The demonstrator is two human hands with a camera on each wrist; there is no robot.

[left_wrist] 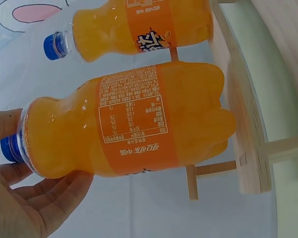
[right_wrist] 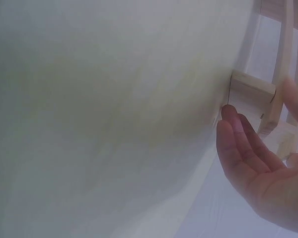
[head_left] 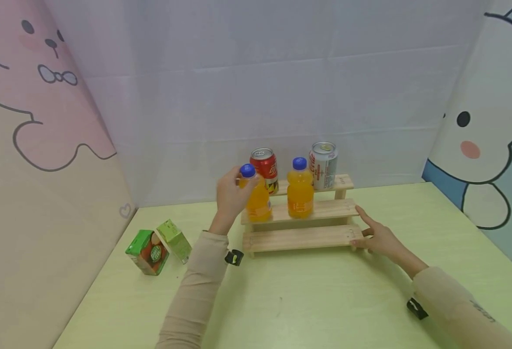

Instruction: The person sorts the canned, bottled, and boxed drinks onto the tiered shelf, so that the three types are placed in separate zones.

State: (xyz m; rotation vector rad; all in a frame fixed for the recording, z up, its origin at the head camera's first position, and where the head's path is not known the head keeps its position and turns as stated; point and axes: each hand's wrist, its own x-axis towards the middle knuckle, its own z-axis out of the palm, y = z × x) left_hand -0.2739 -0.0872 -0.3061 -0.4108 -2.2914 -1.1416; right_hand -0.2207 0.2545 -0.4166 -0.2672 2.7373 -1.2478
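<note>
My left hand (head_left: 234,193) grips an orange soda bottle (left_wrist: 134,121) round its neck, just under the blue cap. The bottle's base is at the left end of the middle step of a three-step wooden rack (head_left: 301,237); whether it bears on the wood I cannot tell. A second orange soda bottle (head_left: 300,194) stands upright to its right on that step. At the rack's right end, my right hand (head_left: 380,237) holds the step ends, with fingers curved by a leg (right_wrist: 253,88) in the right wrist view. Behind the bottles, on the top step, are a red can (head_left: 264,167) and a white-silver can (head_left: 323,165).
Two small drink cartons, one green and brown (head_left: 148,253) and one light green (head_left: 175,241), are on the table (head_left: 282,305) left of the rack. A pale curtain (head_left: 256,97) hangs behind, and cartoon-printed panels flank both sides.
</note>
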